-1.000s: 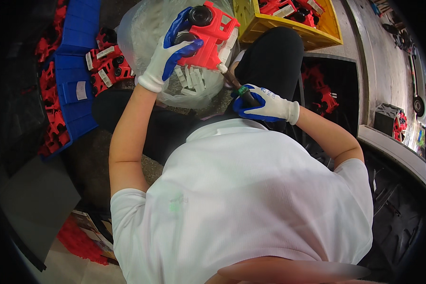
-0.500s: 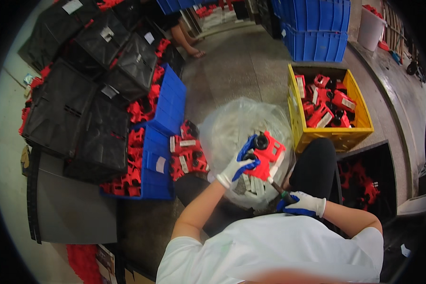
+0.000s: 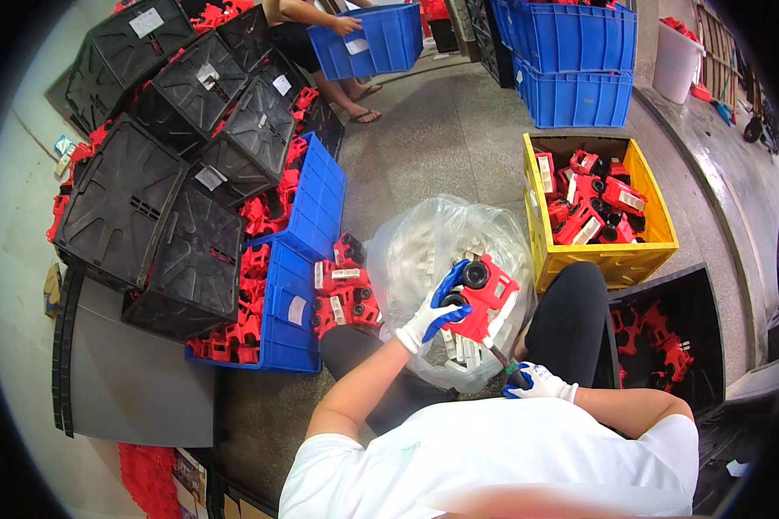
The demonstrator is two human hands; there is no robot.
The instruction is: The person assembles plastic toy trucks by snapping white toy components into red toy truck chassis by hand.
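Observation:
My left hand, in a white glove with a blue palm, is closed round the wheel side of a red toy truck with black wheels. In my right hand, gloved alike, is a slim hand tool with a dark, partly green handle; its tip meets the truck's lower end by a white part. I cannot make out the tip's shape. Under the truck stands an open clear plastic bag holding several white strips, between my legs.
Right of the bag are a yellow crate and a black bin, both with red toy trucks. More trucks lie at left by blue crates and stacked black crates. A person beyond holds a blue crate.
The view has shifted slightly, and more of the person with the blue crate shows at the top. My hands keep their hold on truck and tool, with little movement between them.

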